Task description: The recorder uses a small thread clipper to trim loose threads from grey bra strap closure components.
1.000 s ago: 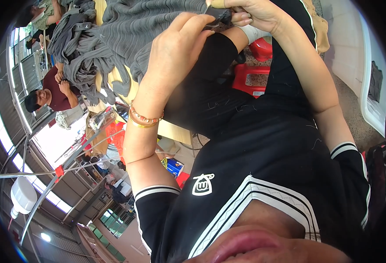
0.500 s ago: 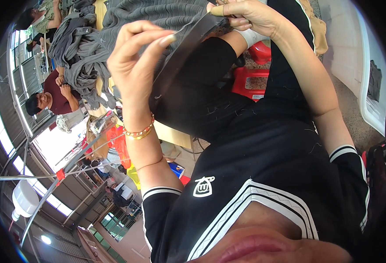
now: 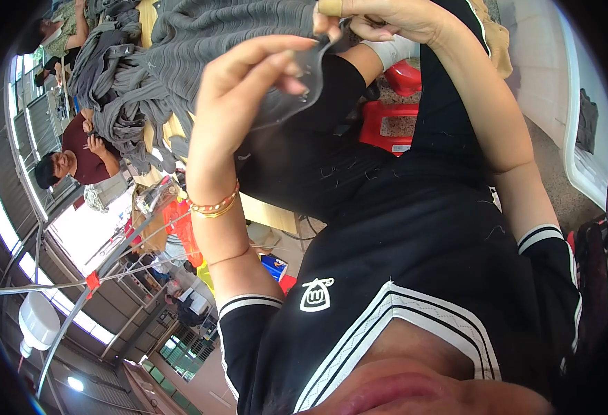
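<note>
A thin, dark grey strip [image 3: 304, 93] hangs in a slack curve between my hands at the top of the view. My left hand [image 3: 248, 83], with bracelets at the wrist, has its fingers bent in a pinch at the strip. Its index fingertip comes close to the fingers of my right hand [image 3: 390, 21]. Those right fingers are closed on the strip's upper end, and a tan wrap covers one of them. Just beyond lies grey ribbed cloth [image 3: 221, 34] on the table. What the strip is made of I cannot tell.
A red plastic stool [image 3: 380, 131] stands on the floor past my lap. At the right is a large white bin [image 3: 559, 104] with dark cloth in it. More grey garments [image 3: 120, 104] are heaped to the left, beside a seated co-worker [image 3: 82, 159]. A lamp [image 3: 38, 321] hangs lower left.
My left hand has moved right, up to my right hand. The strip, stretched straight between them before, now sags in a curve.
</note>
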`<action>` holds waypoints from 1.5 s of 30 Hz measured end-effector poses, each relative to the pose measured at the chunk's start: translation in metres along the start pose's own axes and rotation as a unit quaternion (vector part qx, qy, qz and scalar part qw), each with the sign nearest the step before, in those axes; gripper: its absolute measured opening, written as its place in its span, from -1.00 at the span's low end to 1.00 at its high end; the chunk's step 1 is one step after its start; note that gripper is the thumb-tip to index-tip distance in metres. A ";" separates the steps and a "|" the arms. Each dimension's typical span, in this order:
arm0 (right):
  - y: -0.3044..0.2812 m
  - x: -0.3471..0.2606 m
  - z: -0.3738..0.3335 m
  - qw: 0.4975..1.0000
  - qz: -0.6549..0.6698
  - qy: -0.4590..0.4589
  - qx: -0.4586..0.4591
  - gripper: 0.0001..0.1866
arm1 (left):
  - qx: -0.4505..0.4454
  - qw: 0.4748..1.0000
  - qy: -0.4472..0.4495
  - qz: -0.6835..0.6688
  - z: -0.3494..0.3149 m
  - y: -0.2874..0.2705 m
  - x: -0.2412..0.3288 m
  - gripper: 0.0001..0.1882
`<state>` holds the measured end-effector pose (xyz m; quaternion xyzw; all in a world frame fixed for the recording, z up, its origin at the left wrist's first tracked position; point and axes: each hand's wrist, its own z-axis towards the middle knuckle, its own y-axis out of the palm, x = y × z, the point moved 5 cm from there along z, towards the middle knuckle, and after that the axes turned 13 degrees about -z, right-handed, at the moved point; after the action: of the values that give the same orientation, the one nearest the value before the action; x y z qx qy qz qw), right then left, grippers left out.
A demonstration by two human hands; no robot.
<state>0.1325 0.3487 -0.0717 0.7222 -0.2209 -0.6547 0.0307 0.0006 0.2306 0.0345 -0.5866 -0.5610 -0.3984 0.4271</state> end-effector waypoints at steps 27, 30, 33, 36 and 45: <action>-0.073 0.135 -0.017 0.916 0.212 -0.023 0.340 -0.72 | -0.193 0.582 -0.150 0.776 0.157 0.006 -0.118 -0.62; -0.069 0.148 -0.011 0.916 0.210 0.021 0.341 -0.78 | -0.197 0.529 -0.123 0.816 0.153 -0.002 -0.126 -0.71; -0.060 0.157 0.001 0.957 0.142 0.064 0.245 -0.74 | -0.159 0.595 -0.100 0.781 0.160 -0.025 -0.125 -0.75; -0.045 0.140 -0.003 0.963 0.091 -0.006 0.255 -0.64 | -0.133 0.776 -0.098 0.608 0.148 -0.021 -0.102 -0.62; -0.061 0.113 -0.004 0.900 0.336 -0.037 0.276 -0.58 | -0.115 0.992 -0.040 0.030 0.129 -0.002 -0.061 -0.78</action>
<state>0.1584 0.3621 -0.1966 0.5599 -0.6233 -0.5444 0.0404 -0.0058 0.3338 -0.0642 -0.6638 -0.5103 -0.4233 0.3460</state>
